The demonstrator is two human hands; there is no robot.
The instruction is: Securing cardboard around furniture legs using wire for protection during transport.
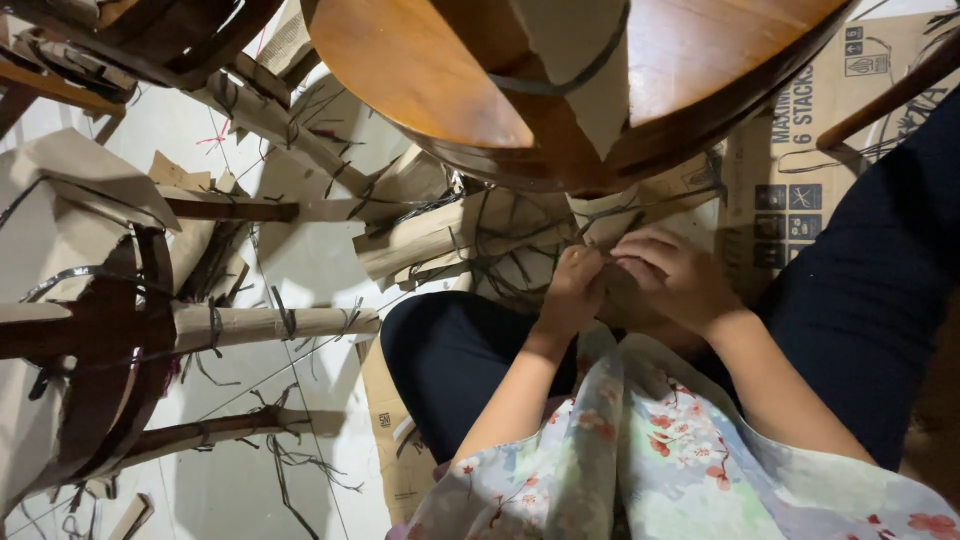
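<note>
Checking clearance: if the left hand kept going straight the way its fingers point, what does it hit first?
Likely the paper-wrapped bundle tied with dark strapping, which the left hand already seems to touch at its fingertips; beyond it sits the round brown wooden tabletop. Depth is unclear.

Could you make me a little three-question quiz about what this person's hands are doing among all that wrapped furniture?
1. True or false: the left hand and right hand are close together, working at brown paper wrapping under the round wooden tabletop.
2. What binds the paper-wrapped chair leg at the left?
A. dark straps
B. red tape
C. metal chain
3. Fill in: the person wears a light top with a ____ pattern on its sleeves.

Key: 1 true; 2 A; 3 floral.
</note>
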